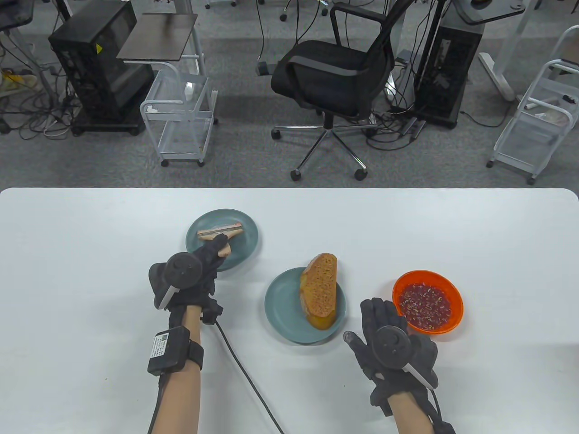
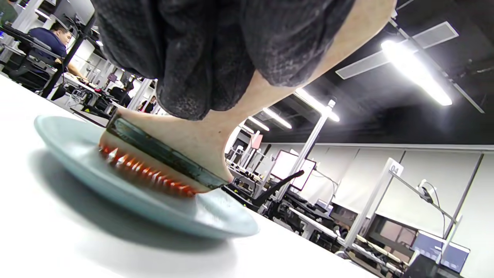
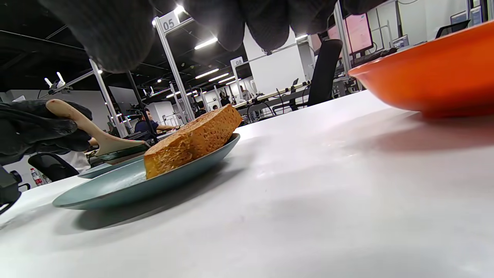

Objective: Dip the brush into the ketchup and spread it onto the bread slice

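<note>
A wooden-handled brush [image 1: 220, 232] with red-stained bristles [image 2: 148, 171] lies on a small teal plate [image 1: 246, 246] at the table's centre left. My left hand [image 1: 206, 264] grips the brush handle [image 3: 83, 127] at the plate's near side. A slice of toasted bread [image 1: 320, 289] lies on a second teal plate [image 1: 280, 312] in the middle; it also shows in the right wrist view [image 3: 193, 141]. An orange bowl of ketchup [image 1: 427, 300] stands to the right. My right hand [image 1: 384, 330] rests flat on the table between bread plate and bowl, fingers spread, holding nothing.
The white table [image 1: 90, 271] ends at a far edge near an office chair [image 1: 334, 77]. A black cable [image 1: 244, 370] runs from my left hand toward the near edge. The orange bowl's rim [image 3: 428, 73] is close to my right hand.
</note>
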Available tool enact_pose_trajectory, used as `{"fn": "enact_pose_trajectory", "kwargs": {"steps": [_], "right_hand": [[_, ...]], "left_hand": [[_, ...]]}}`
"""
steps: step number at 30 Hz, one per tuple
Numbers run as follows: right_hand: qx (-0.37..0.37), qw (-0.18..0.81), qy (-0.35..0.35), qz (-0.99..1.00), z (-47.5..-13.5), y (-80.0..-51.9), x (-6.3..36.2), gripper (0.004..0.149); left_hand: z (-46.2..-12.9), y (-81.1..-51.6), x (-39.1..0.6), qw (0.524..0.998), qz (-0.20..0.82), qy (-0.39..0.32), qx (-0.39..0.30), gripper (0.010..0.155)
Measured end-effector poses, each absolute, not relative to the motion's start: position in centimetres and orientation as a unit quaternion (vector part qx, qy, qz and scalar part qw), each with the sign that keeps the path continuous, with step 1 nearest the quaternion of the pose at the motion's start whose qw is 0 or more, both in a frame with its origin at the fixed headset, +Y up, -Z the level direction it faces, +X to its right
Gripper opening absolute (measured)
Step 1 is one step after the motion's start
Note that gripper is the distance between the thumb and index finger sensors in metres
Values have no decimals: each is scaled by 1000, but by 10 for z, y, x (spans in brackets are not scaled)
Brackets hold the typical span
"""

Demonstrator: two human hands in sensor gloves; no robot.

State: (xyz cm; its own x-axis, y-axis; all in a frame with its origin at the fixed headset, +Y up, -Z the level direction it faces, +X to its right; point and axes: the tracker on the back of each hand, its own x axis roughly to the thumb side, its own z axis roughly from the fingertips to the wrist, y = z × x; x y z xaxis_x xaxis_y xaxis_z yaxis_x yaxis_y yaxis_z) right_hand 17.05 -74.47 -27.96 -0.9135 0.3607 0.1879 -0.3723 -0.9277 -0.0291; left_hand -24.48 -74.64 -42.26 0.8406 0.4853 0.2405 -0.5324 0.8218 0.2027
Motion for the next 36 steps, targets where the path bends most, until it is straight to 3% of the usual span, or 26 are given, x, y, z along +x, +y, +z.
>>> {"fn": "enact_pose_trajectory", "kwargs": {"steps": [5,9,13,22,28,36], "right_hand": [[99,178,-22,979,-280,-748,164,74],[103,182,-18,978,-279,-749,160,74],[100,189,-20,977,-280,-750,161,73],[97,178,-36,979,-278,-747,161,73],[94,166,-50,980,-280,-752,163,74],[100,145,-51,983,-279,-755,159,75]], "left_hand": [[-409,-761,-250,976,190,-107,27,51],[-397,-772,-256,987,134,-88,-27,58],[-389,-781,-260,987,82,-52,-127,68],[-350,-737,-278,979,190,-40,-61,69],[-301,-719,-225,973,211,-94,-17,77],[-275,-740,-163,982,140,-107,-72,87]]}}
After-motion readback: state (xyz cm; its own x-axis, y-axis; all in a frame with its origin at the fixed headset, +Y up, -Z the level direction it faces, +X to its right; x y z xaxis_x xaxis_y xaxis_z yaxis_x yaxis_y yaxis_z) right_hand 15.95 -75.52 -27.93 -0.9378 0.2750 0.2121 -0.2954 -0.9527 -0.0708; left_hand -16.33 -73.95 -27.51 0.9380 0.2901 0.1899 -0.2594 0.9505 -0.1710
